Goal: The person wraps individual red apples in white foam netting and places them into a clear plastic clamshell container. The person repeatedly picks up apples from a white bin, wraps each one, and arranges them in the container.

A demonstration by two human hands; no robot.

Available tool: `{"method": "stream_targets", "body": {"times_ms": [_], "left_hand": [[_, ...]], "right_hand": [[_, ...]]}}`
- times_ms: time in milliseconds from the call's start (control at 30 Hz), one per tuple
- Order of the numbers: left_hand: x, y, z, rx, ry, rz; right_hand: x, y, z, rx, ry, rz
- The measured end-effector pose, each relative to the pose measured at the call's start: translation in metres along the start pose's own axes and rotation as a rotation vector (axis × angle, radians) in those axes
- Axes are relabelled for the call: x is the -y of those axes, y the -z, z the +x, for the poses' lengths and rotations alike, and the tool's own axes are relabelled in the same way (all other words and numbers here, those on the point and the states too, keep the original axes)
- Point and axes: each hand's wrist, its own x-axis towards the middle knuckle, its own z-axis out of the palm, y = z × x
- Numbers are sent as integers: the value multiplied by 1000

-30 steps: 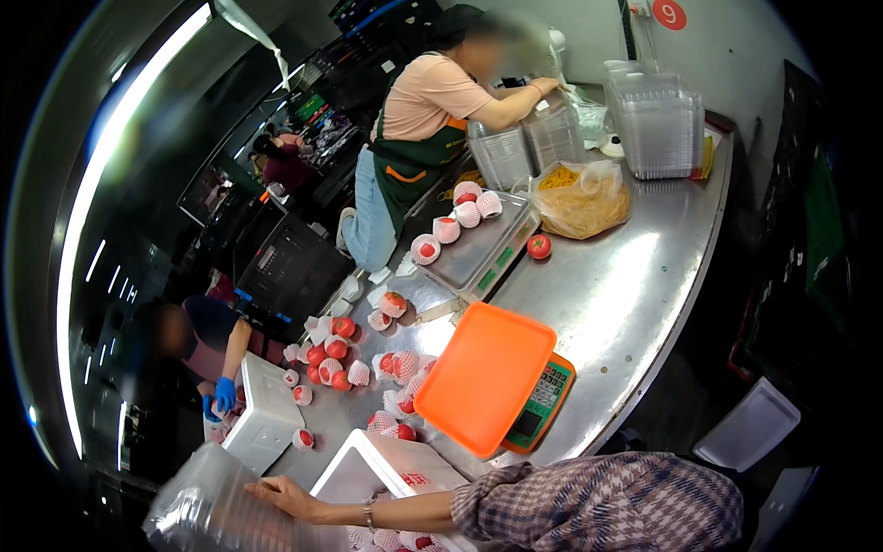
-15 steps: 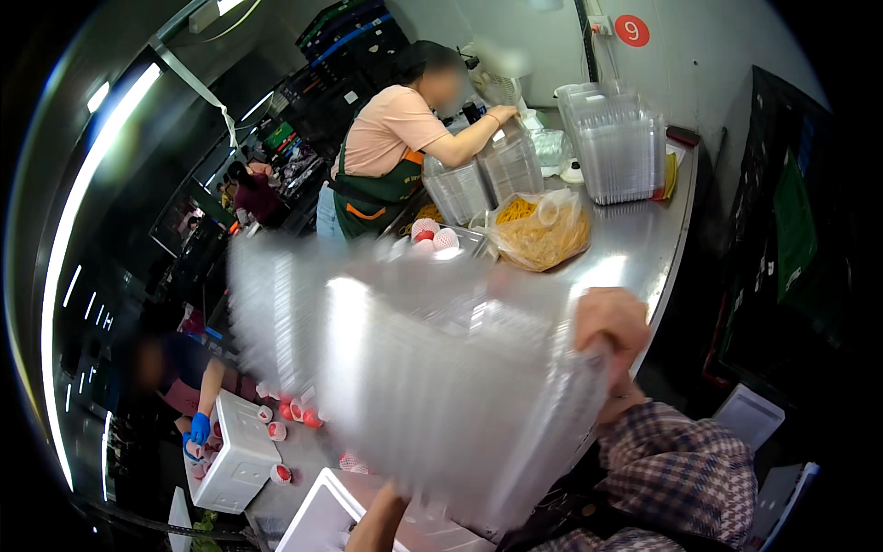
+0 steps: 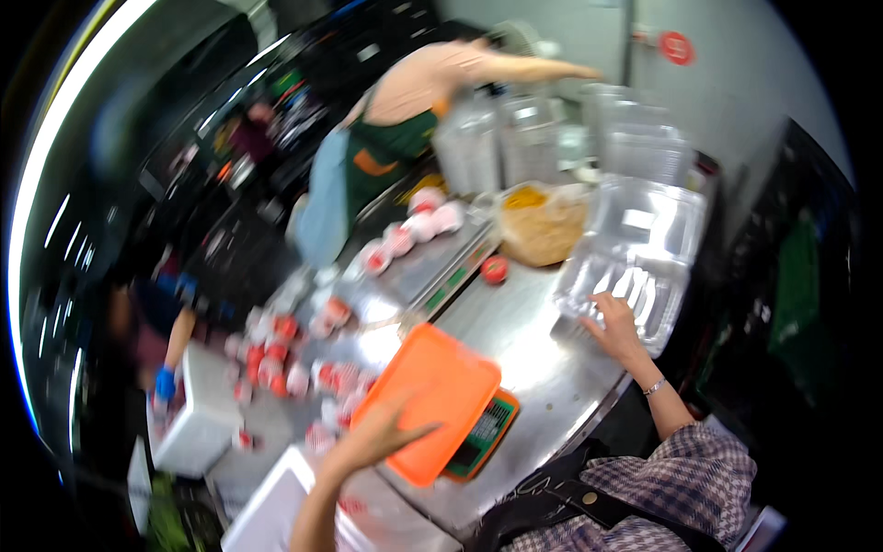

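Observation:
My left hand (image 3: 372,440) reaches over the orange tray (image 3: 432,377) of a scale, its fingers spread and nothing in them. Under the tray's right side shows the scale's green and orange body (image 3: 483,437). My right hand (image 3: 616,329) is at the near left edge of clear plastic clamshell containers (image 3: 642,221), which lie opened out on the steel table. Its fingers are stretched out, apparently touching the plastic. Motion blur hides whether one container or a stack lies there.
Red apples in white foam nets (image 3: 271,359) lie left of the tray, and one bare red fruit (image 3: 494,269) beyond it. A bag of yellow strips (image 3: 543,230) stands near more clear containers (image 3: 529,138). White foam boxes (image 3: 198,414) sit left. Co-workers stand at the far side and left.
The clear container stack has left my hands and lies on the table at right. My left hand is now over the orange tray. The far co-worker leans and stretches an arm right.

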Motion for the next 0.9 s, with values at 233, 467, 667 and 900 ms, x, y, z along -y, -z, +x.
{"method": "stream_targets", "body": {"times_ms": [233,467,667,900], "left_hand": [[75,32,-252,-1119,488,-194],[200,-76,-378,-926,1102,-57],[235,-98,-413,-505,1407,-106],[203,-68,-409,-1194,1280,58]], "right_hand": [[153,-37,33,60,296,667],[403,-47,28,667,983,1136],[585,-117,-92,1388,1670,599],[579,-190,-237,1179,1807,515]]}}
